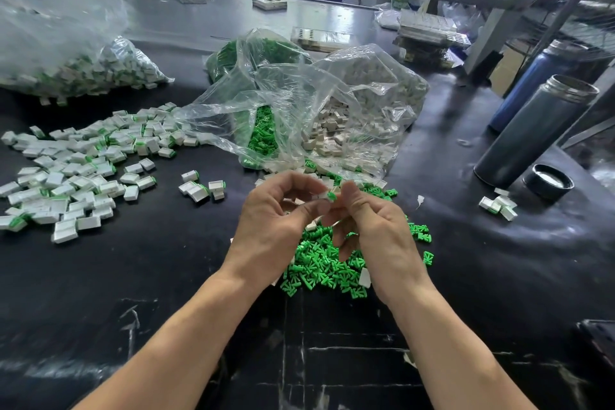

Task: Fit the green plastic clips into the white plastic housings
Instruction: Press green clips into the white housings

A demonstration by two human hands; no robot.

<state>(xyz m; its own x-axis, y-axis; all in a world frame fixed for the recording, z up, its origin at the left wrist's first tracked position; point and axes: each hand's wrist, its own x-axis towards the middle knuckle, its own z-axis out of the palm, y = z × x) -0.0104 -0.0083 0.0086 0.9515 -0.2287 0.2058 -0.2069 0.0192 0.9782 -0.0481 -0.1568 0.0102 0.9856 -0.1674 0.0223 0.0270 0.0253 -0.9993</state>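
Note:
My left hand (pixel 276 213) pinches a small white housing (pixel 321 196) between thumb and fingers above the table. My right hand (pixel 376 226) meets it from the right and pinches a green clip (pixel 331 196) at the housing's end. Below both hands lies a loose heap of green clips (pixel 319 263) with one white housing (pixel 364 277) at its edge. An open clear bag (pixel 366 116) behind the hands holds white housings, and green clips (pixel 263 133) spill from a second bag beside it.
Several fitted white-and-green pieces (pixel 76 173) are scattered over the left of the black table. Another bag of such pieces (pixel 80 70) lies far left. Two tall flasks (pixel 532 130) and a black lid (pixel 547 181) stand at the right. A few pieces (pixel 498 205) lie near the lid.

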